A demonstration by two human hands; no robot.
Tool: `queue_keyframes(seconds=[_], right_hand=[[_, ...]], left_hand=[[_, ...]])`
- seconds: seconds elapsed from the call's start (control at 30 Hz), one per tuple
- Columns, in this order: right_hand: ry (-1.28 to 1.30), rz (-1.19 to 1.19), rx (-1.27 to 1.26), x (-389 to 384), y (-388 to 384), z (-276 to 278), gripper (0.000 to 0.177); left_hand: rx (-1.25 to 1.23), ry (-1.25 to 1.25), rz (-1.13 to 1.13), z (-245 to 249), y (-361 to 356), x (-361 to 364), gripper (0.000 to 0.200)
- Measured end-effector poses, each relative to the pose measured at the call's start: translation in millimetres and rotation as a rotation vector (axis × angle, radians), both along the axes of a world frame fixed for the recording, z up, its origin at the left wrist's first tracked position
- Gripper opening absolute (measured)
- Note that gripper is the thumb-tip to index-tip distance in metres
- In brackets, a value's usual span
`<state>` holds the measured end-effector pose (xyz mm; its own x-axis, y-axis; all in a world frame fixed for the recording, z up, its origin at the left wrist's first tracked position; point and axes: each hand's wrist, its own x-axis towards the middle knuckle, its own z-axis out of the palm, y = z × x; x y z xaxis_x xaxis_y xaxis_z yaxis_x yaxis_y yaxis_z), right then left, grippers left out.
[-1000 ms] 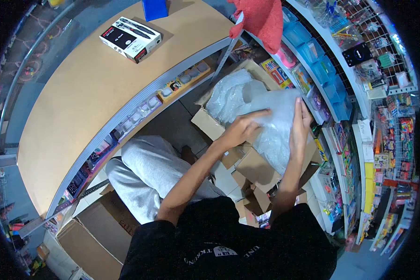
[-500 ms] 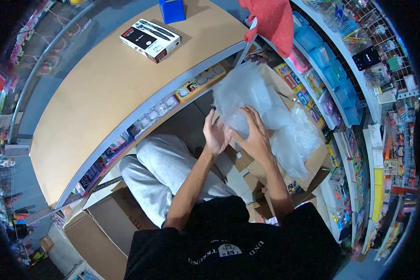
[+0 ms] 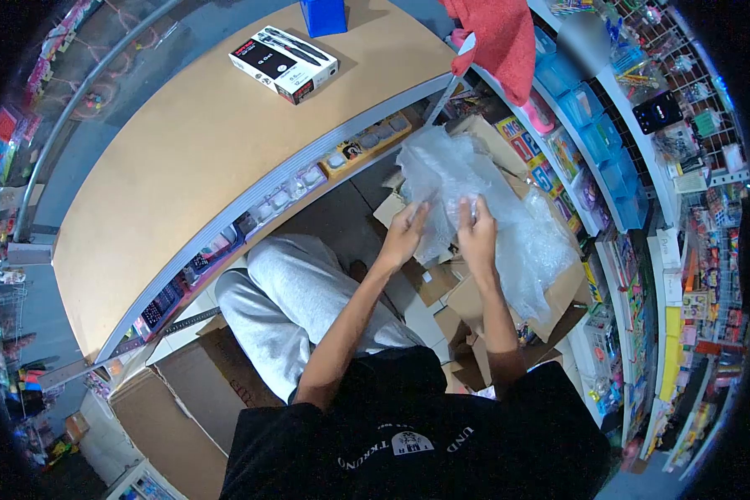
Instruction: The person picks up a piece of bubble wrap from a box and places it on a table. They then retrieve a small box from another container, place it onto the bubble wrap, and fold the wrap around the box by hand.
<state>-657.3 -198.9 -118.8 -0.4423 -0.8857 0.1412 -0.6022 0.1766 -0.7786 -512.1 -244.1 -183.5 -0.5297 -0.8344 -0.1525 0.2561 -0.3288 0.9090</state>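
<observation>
A crumpled sheet of clear bubble wrap [image 3: 452,162] spreads out in front of me, over an open cardboard box [image 3: 565,287]. My left hand [image 3: 403,237] is closed on the near left edge of the wrap. About a hand's width to the right, my right hand [image 3: 477,233] pinches the same sheet, thumb and fingers together. Part of the wrap hangs down between the two hands. More of it trails to the right, across the box flap. What lies beneath the wrap is mostly hidden.
A wooden desk [image 3: 183,133] curves along the left, bearing a pen box [image 3: 284,63] and a blue holder [image 3: 323,17]. A red cloth [image 3: 508,50] hangs by shelves with blue bins [image 3: 600,137]. Another open cardboard box [image 3: 171,417] stands at lower left.
Both hands have closed on the bubble wrap, where before their fingers were spread around it. The right hand has turned more upright. The wrap's near edge has come down between the hands.
</observation>
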Motion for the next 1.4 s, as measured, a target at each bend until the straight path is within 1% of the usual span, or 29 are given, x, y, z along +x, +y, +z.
queue_keyframes(seconds=[0.03, 0.1, 0.17, 0.2, 0.23, 0.3, 0.33, 0.37, 0.43, 0.47, 0.5, 0.57, 0.6, 0.67, 0.7, 0.77, 0.8, 0.9, 0.93, 1.0, 1.03, 1.1, 1.17, 1.2, 1.23, 1.3, 1.37, 1.4], right_hand=[[-0.011, -0.023, -0.085, -7, -2, -8, 0.03], [-0.133, -0.116, -0.172, -26, -9, -9, 0.034], [-0.288, -0.227, -0.225, -49, -14, 3, 0.035], [-0.192, -0.281, -0.283, -73, -17, -3, 0.035], [-0.095, -0.335, -0.338, -101, -18, -9, 0.035], [-0.181, -0.467, -0.268, -136, -13, 21, 0.039], [-0.032, -0.538, -0.365, -165, -14, 21, 0.04], [0.119, -0.607, -0.462, -185, -16, 20, 0.042], [0.01, -0.585, -0.472, -186, -7, 48, 0.04], [0.049, -0.601, -0.481, -184, -4, 60, 0.04], [0.089, -0.618, -0.49, -181, -2, 71, 0.04], [0.356, -0.706, -0.504, -166, 2, 81, 0.04], [0.364, -0.677, -0.531, -157, 3, 86, 0.04], [0.408, -0.645, -0.494, -146, 0, 85, 0.04], [0.431, -0.633, -0.474, -144, 0, 84, 0.04], [0.498, -0.713, -0.379, -153, -4, 86, 0.04], [0.531, -0.751, -0.334, -157, -7, 88, 0.04], [0.528, -0.849, -0.406, -148, -12, 125, 0.039], [0.502, -0.817, -0.458, -140, -14, 135, 0.037], [0.439, -0.747, -0.564, -121, -18, 146, 0.033], [0.477, -0.636, -0.595, -122, -23, 135, 0.03], [0.551, -0.417, -0.652, -124, -30, 93, 0.025], [0.599, -0.18, -0.503, -86, -33, 55, 0.021], [0.589, -0.143, -0.39, -71, -35, 31, 0.02], [0.578, -0.103, -0.278, -60, -36, 6, 0.02], [0.478, -0.017, 0.152, -52, -38, -36, 0.023], [0.533, 0.091, 0.237, -52, -35, -72, 0.031], [0.564, 0.147, 0.275, -54, -36, -80, 0.035]], left_hand=[[0.03, -0.031, 0.083, -4, 0, 1, 0.054], [0.089, -0.089, 0.243, -11, -1, 3, 0.05], [0.103, -0.04, 0.4, -7, -2, 3, 0.044], [0.11, -0.014, 0.478, -5, -2, 4, 0.043], [0.115, -0.058, 0.429, 1, -2, 11, 0.041], [0.122, -0.145, 0.334, 10, -2, 31, 0.04], [0.105, -0.169, 0.397, 6, -2, 33, 0.04], [0.128, -0.159, 0.395, 3, -3, 38, 0.037], [0.18, -0.138, 0.387, -1, -4, 46, 0.033], [0.173, -0.058, 0.478, 7, -3, 42, 0.036], [0.179, -0.046, 0.474, 14, -1, 42, 0.035], [0.194, -0.029, 0.467, 18, 6, 46, 0.036], [0.147, -0.052, 0.448, 17, 9, 50, 0.034], [0.049, -0.097, 0.399, 13, 14, 60, 0.031], [0.063, -0.088, 0.391, 11, 17, 64, 0.03], [0.094, -0.068, 0.371, 20, 23, 74, 0.026], [0.153, -0.118, 0.329, 25, 23, 82, 0.023], [0.084, 0.003, 0.344, 37, 28, 94, 0.022], [0.103, 0.09, 0.351, 41, 29, 97, 0.021], [0.122, 0.181, 0.364, 58, 34, 104, 0.021], [0.128, 0.226, 0.372, 63, 36, 109, 0.022], [0.163, 0.325, 0.349, 71, 39, 119, 0.029], [0.16, 0.426, 0.353, 90, 44, 127, 0.034], [0.131, 0.404, 0.306, 80, 45, 140, 0.046], [0.116, 0.45, 0.323, 95, 47, 145, 0.048], [0.068, 0.543, 0.364, 144, 48, 156, 0.053], [-0.023, 0.429, 0.564, 140, 50, 189, 0.061], [-0.061, 0.44, 0.656, 152, 48, 201, 0.061]])
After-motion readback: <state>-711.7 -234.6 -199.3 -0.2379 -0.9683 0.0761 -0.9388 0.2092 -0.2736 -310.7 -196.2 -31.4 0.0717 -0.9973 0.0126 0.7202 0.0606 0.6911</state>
